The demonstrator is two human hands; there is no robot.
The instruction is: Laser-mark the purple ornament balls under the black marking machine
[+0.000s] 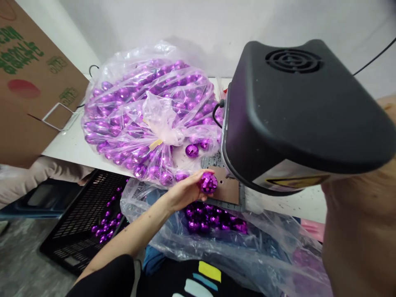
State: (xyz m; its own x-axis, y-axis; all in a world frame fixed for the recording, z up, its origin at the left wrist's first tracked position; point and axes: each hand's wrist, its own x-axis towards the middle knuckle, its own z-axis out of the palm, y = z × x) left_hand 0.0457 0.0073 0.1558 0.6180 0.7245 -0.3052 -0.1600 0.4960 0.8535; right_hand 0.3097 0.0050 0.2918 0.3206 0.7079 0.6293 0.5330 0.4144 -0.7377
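My left hand (186, 190) reaches in over the table's front edge, its fingers closed around a shiny purple faceted ball (208, 182) like a bauble. The ball is held just above a brown plate (227, 190) with a small hole, which lies on a grey ridged mat. Over the plate's right side stands a black machine housing (297, 107) with a round vent and a yellow warning label. My right hand does not show. Two loose purple balls (192, 151) lie behind my left hand.
A large knotted clear bag (163, 119) full of purple balls sits on the white table. Below, a plastic sheet (262, 239) holds more purple balls. At left are a black crate (71, 218), a cardboard box (27, 90) and a person's leg (37, 177).
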